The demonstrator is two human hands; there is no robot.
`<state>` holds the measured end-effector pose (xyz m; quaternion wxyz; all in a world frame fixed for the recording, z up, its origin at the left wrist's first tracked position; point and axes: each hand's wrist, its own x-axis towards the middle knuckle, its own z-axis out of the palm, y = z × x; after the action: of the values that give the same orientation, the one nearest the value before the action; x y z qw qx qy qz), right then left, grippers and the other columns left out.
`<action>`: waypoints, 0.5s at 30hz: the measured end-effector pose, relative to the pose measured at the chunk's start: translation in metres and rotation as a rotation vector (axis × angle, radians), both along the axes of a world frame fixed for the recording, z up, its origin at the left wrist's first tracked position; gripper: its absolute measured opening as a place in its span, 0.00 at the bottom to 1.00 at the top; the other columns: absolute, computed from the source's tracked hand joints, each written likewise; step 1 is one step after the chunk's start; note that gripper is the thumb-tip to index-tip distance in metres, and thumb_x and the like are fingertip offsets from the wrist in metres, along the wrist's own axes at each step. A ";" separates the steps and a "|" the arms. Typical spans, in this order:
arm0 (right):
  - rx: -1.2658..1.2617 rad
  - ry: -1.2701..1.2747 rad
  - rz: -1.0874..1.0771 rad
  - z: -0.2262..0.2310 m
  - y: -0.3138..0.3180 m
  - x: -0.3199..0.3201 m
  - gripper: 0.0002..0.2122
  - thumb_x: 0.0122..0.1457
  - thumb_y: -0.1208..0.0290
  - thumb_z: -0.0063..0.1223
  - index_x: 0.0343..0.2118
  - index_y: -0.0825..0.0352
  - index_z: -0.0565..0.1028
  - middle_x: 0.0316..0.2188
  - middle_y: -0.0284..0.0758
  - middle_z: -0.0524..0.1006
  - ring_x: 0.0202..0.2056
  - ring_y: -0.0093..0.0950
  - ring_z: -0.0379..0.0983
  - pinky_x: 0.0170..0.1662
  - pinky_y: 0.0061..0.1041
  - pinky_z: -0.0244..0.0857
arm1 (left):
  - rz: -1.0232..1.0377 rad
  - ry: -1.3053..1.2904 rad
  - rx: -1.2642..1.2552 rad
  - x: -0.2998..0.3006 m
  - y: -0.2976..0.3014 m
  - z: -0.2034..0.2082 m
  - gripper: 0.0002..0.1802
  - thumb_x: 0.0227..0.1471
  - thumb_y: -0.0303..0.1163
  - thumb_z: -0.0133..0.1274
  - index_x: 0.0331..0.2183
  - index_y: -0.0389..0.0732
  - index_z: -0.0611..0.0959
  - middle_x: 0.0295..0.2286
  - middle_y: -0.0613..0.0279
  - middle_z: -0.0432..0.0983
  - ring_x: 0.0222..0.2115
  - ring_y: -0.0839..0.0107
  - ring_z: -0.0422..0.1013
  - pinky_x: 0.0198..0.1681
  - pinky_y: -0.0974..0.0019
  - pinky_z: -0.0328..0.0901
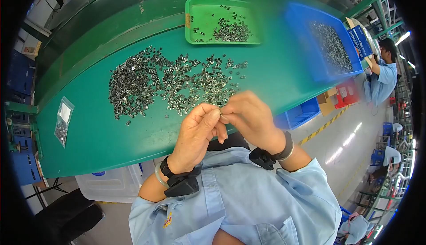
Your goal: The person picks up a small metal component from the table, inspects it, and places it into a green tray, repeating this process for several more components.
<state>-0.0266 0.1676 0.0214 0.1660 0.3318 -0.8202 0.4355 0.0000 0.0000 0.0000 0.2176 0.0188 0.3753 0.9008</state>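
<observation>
My left hand (197, 134) and my right hand (253, 120) meet fingertip to fingertip over the near edge of the green table. Both are closed in a pinch. Whatever sits between the fingertips is too small and too covered to name. Just beyond my hands spreads a loose pile of small metal parts (195, 83), shiny and dark. A denser, darker heap of similar parts (133, 81) lies to its left. Past the piles, a green tray (191, 18) holds more of these small pieces, mostly on its right side.
At the right stands a blue bin (306, 45) with many small parts. A clear bag (65, 118) of parts lies at the table's left. Below the edge are a clear plastic box (111, 185) and a blue crate (304, 113). A person (384, 74) in light blue works far right.
</observation>
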 end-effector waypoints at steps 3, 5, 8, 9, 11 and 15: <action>-0.022 0.014 -0.016 0.000 -0.001 0.002 0.11 0.45 0.79 0.59 0.33 0.66 0.73 0.28 0.35 0.73 0.31 0.31 0.72 0.29 0.26 0.68 | 0.010 0.013 -0.033 0.001 -0.001 -0.001 0.08 0.59 0.33 0.43 0.36 0.37 0.71 0.31 0.59 0.74 0.24 0.76 0.69 0.26 0.72 0.64; -0.033 0.000 -0.013 -0.001 -0.002 0.003 0.11 0.45 0.80 0.59 0.33 0.66 0.73 0.28 0.35 0.73 0.31 0.31 0.72 0.29 0.25 0.67 | 0.006 0.005 -0.012 0.002 -0.001 -0.001 0.08 0.59 0.33 0.43 0.35 0.38 0.71 0.31 0.60 0.74 0.24 0.75 0.69 0.26 0.72 0.64; -0.054 -0.029 -0.008 -0.001 -0.003 0.006 0.10 0.45 0.80 0.59 0.32 0.67 0.74 0.28 0.35 0.73 0.31 0.30 0.71 0.30 0.25 0.67 | -0.002 -0.010 0.030 0.002 -0.001 -0.003 0.08 0.59 0.33 0.44 0.35 0.38 0.71 0.30 0.60 0.74 0.23 0.75 0.69 0.25 0.72 0.63; -0.074 -0.059 -0.009 -0.001 -0.003 0.008 0.10 0.45 0.80 0.60 0.32 0.66 0.74 0.29 0.34 0.73 0.32 0.31 0.71 0.31 0.25 0.67 | -0.014 -0.011 0.070 0.002 -0.001 -0.005 0.08 0.58 0.33 0.44 0.35 0.38 0.71 0.30 0.60 0.74 0.23 0.75 0.68 0.25 0.71 0.63; -0.114 -0.122 -0.011 -0.001 -0.003 0.011 0.11 0.44 0.80 0.60 0.32 0.65 0.74 0.30 0.34 0.73 0.33 0.31 0.71 0.35 0.26 0.66 | -0.036 -0.016 0.152 0.003 0.000 -0.007 0.08 0.58 0.33 0.45 0.35 0.39 0.71 0.29 0.60 0.74 0.22 0.74 0.68 0.24 0.71 0.63; -0.191 -0.184 0.005 -0.003 -0.003 0.015 0.11 0.45 0.80 0.60 0.33 0.64 0.73 0.30 0.34 0.73 0.33 0.31 0.70 0.35 0.26 0.65 | -0.004 -0.038 0.178 0.005 0.006 -0.002 0.09 0.58 0.35 0.44 0.35 0.39 0.70 0.24 0.62 0.70 0.19 0.75 0.66 0.20 0.72 0.60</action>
<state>-0.0115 0.1642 0.0184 0.1198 0.2750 -0.7860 0.5406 0.0053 0.0061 -0.0020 0.2242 0.0216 0.2895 0.9303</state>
